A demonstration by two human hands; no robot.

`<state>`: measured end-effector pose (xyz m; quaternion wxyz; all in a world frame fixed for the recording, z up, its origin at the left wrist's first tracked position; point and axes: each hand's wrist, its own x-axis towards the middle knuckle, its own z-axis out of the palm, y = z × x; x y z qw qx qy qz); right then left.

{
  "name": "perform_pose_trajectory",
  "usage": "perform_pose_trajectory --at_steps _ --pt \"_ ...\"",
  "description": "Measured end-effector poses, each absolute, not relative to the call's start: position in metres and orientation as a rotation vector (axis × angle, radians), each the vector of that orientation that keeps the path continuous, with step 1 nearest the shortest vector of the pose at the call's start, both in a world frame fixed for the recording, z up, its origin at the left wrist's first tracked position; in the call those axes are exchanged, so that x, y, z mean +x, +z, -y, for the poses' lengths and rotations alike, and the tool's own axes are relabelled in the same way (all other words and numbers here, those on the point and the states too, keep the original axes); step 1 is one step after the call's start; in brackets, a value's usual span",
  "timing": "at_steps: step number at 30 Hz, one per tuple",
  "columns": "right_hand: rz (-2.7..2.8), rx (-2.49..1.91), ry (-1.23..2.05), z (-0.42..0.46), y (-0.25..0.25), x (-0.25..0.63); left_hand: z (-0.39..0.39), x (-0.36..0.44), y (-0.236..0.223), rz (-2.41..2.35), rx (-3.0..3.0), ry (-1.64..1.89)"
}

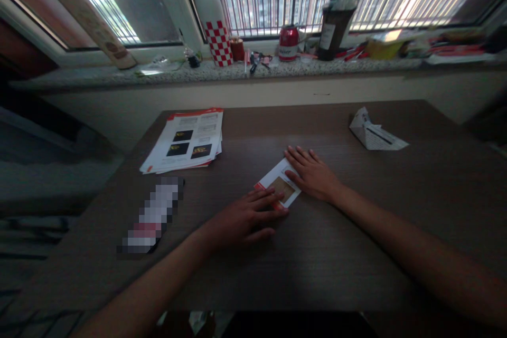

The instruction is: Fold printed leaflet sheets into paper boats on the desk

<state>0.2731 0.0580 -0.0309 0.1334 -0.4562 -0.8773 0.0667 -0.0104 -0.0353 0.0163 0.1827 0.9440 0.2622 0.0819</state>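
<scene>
A small folded sheet of printed paper, white with an orange-red edge and a brown picture, lies flat and slanted on the dark wooden table. My left hand rests over its lower left part, fingers stretched out across the red edge. On the upper right side lies my right hand, flat with fingers extended, its thumb on the paper. Neither hand grips anything. Parts of the sheet under the fingers are hidden.
A stack of printed sheets lies at the back left, with a blurred-out phone in front of it. At the back right stands a folded paper shape. Bottles, a red can and small items line the stone windowsill.
</scene>
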Motion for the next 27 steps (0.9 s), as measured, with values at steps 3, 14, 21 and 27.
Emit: perform_pose_trajectory --at_steps 3,14,21,27 --pt "2.433 -1.387 0.259 -0.061 -0.03 0.276 0.039 -0.009 0.014 -0.777 2.684 0.204" --pt "2.386 -1.153 0.341 -0.029 -0.013 0.292 0.05 0.016 0.02 -0.993 2.726 0.175" --pt "2.412 -1.122 0.38 -0.006 -0.001 0.293 0.042 0.037 0.014 -1.103 2.681 0.261" --pt "2.417 -1.115 0.389 0.002 -0.007 0.295 0.031 0.043 0.014 -1.122 2.591 0.317"
